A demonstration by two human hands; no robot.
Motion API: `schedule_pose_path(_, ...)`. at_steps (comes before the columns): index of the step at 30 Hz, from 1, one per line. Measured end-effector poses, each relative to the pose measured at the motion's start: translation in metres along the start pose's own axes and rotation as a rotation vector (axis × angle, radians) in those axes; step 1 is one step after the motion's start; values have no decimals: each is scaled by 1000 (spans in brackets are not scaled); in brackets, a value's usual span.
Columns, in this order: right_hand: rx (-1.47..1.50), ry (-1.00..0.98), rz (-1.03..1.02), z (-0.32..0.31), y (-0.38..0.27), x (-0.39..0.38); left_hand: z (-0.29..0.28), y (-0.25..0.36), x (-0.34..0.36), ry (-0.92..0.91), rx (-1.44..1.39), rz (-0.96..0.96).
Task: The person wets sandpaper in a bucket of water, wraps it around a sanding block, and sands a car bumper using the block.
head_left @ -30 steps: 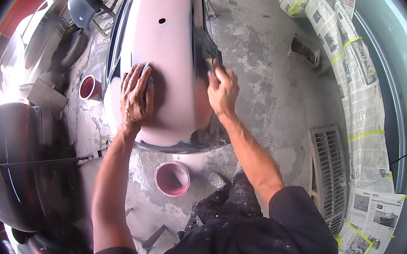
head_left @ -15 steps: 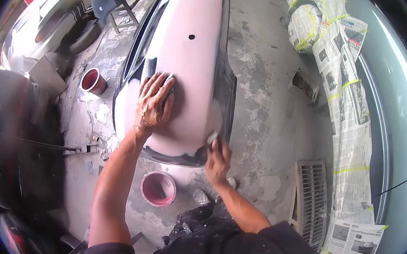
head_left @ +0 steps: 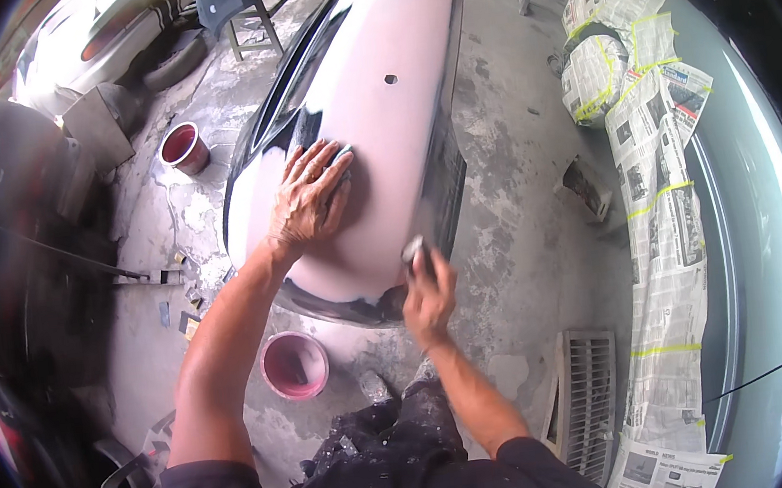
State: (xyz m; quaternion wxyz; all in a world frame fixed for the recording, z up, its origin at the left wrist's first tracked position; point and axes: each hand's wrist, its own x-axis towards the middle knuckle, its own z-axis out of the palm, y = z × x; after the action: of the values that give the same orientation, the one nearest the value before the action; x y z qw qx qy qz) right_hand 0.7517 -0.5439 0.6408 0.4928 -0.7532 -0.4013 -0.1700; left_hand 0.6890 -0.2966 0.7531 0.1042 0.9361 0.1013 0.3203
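Observation:
A long, curved car bumper, pale pink with dark edges, stretches away in front of me. My left hand lies on its left side, fingers together over a small grey-blue pad. Only the pad's edge shows past the fingertips, so its kind is unclear. At the near right corner, my right hand grips a small, pale sanding block against the panel's edge. Its fingers are somewhat blurred. A small dark hole pierces the panel further up.
Pink buckets stand on the floor, one near and one farther left. A dark chair is behind the bumper. A slatted grille lies at right beside a pale car masked with newspaper. Dark car parts fill the left.
My view has shifted slightly, so the bumper appears a little farther right. The right hand and its block have moved slightly along the near right edge. The left hand stays on the panel.

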Motion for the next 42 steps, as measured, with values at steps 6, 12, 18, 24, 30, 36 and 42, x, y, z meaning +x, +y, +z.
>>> schedule_pose_path(6, -18, -28, 41, 6, -7, 47, -1, -7, -4, 5, 4, 2)
schedule_pose_path(12, -30, -23, -51, 0, 2, 64, -6, 4, 3, 9, -42, -3)
schedule_pose_path(18, -63, -68, -3, -5, -8, 7, -2, -1, -1, 11, -7, -4)
schedule_pose_path(24, -23, -114, 81, -6, 2, 123, -6, 6, 1, 18, -36, -10)
schedule_pose_path(30, -107, -29, 0, -2, -11, -57, -2, 3, -1, 2, -22, -19)
schedule_pose_path(36, -40, -85, 107, -4, -5, 85, -4, 2, 5, 12, -24, 8)
schedule_pose_path(42, -71, 31, 49, 4, -19, -45, 4, -1, 1, 5, -5, 27)
